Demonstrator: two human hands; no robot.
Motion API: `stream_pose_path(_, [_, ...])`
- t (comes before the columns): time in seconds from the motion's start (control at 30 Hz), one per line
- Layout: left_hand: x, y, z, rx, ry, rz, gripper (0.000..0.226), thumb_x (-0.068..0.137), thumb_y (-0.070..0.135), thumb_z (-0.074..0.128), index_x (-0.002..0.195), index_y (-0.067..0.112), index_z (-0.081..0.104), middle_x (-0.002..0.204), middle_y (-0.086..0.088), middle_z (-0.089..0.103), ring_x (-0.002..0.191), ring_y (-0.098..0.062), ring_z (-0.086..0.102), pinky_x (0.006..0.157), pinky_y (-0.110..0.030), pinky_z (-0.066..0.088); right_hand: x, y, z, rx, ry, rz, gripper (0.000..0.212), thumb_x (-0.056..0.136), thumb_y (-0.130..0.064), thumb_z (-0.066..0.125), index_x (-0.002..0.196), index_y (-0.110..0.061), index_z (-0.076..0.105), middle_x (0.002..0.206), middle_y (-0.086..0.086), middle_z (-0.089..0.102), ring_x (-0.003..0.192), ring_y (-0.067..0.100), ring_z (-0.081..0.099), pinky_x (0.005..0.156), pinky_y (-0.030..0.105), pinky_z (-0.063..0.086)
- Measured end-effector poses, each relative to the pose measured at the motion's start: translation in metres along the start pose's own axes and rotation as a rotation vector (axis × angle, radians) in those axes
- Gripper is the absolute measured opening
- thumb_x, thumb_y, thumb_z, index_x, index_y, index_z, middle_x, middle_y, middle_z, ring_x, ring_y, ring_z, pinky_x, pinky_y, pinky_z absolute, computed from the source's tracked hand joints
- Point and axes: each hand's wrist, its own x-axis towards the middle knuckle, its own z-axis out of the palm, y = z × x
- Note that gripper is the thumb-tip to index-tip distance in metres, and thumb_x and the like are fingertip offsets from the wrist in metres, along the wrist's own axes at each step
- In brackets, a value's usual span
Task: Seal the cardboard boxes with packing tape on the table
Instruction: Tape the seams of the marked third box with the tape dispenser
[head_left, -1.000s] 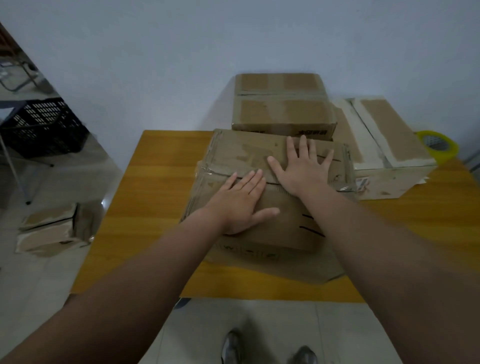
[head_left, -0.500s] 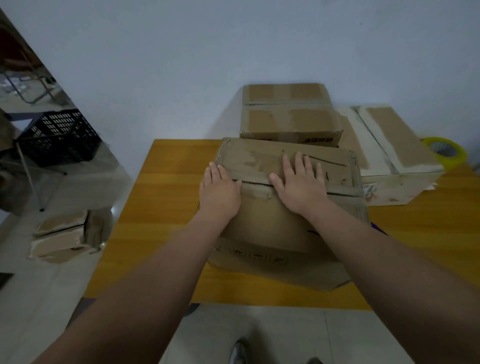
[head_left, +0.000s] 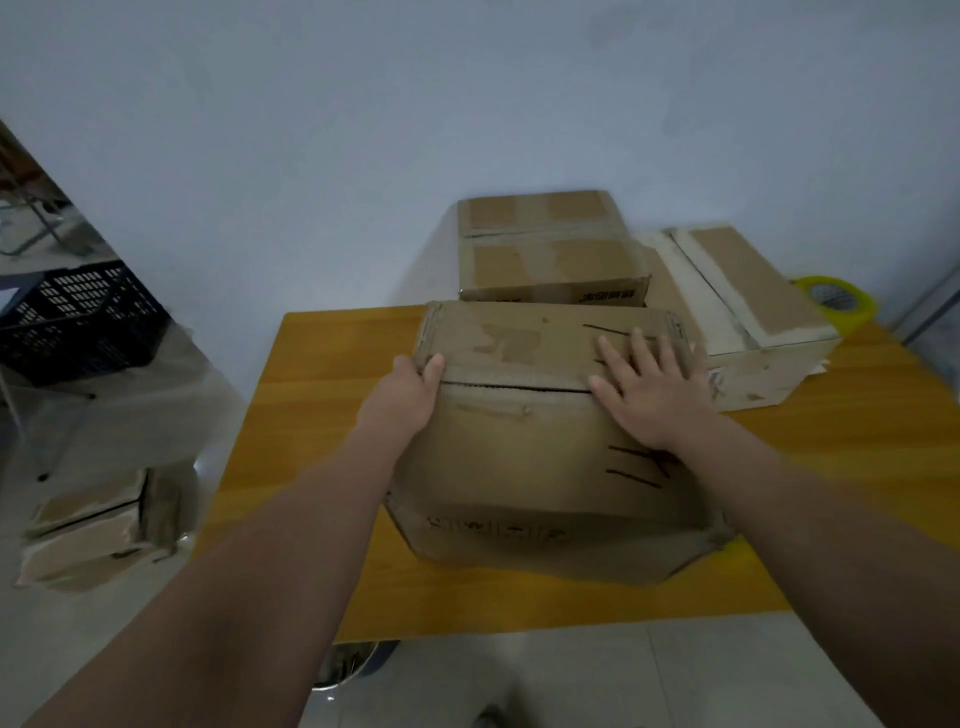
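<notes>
The front cardboard box (head_left: 519, 457) sits centred on the table (head_left: 322, 415), flaps folded down, contents hidden; the left hand (head_left: 405, 387) grips its upper left edge while the right hand (head_left: 652, 397) presses flat, fingers spread, on the flaps.

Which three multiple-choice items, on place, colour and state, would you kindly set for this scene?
1. Where is the tape roll? A. At the table's far right, behind the pale box. B. Under the table. C. On a shelf.
2. What colour is the crate? A. Red. B. Black. C. White.
3. How is the right hand? A. Curled round the tape roll. B. Hanging off the table. C. Flat on the front box.
A: it peeks past the pale box. B: dark all over. C: straight fingers span the seam.
</notes>
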Motion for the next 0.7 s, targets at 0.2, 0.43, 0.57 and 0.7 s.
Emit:
stream_pose_path(0.2, [-0.003, -0.002, 0.005, -0.001, 0.018, 0.031, 0.075, 0.094, 0.061, 0.023, 0.148, 0.009, 0.012, 0.142, -0.021, 0.038, 0.123, -0.040, 0.043, 0.096, -0.048, 0.038, -0.034, 0.048, 0.008, 0.702, -0.066, 0.117, 0.062, 0.094, -0.061, 0.017, 0.149, -0.041, -0.004, 0.159, 0.002, -0.012, 0.145, 0.024, -0.011, 0.117, 0.047, -0.002])
stream_pose_path(0.43, [-0.033, 0.015, 0.015, 0.435, 0.084, 0.131, 0.080, 0.091, 0.065, 0.007, 0.150, 0.013, -0.006, 0.157, -0.014, -0.009, 0.144, -0.031, -0.007, 0.114, -0.047, -0.002, -0.071, 0.015, 0.022, 1.220, 0.111, 0.155, 0.055, 0.103, -0.030, 0.032, 0.152, -0.031, 0.007, 0.159, -0.006, 0.005, 0.145, 0.014, 0.005, 0.118, 0.039, 0.011])
stream_pose_path(0.57, [-0.084, 0.064, 0.062, 0.460, -0.043, 0.340, 0.083, 0.089, 0.067, 0.003, 0.147, 0.010, -0.015, 0.156, -0.011, -0.018, 0.143, -0.026, -0.016, 0.114, -0.040, -0.009, -0.094, -0.016, 0.023, 1.335, 0.055, 0.216, 0.060, 0.101, -0.041, 0.033, 0.150, -0.038, -0.001, 0.160, -0.006, -0.007, 0.146, 0.019, -0.002, 0.117, 0.042, 0.008])
stream_pose_path(0.7, [-0.136, 0.102, 0.097, 0.476, -0.139, 0.485, 0.086, 0.088, 0.068, 0.006, 0.146, 0.009, -0.017, 0.154, -0.012, -0.023, 0.142, -0.024, -0.020, 0.112, -0.037, -0.013, -0.116, 0.006, 0.018, 1.465, -0.307, 0.208, 0.088, 0.075, -0.084, 0.023, 0.150, -0.042, 0.005, 0.159, -0.008, 0.001, 0.146, 0.017, 0.006, 0.117, 0.047, 0.015])
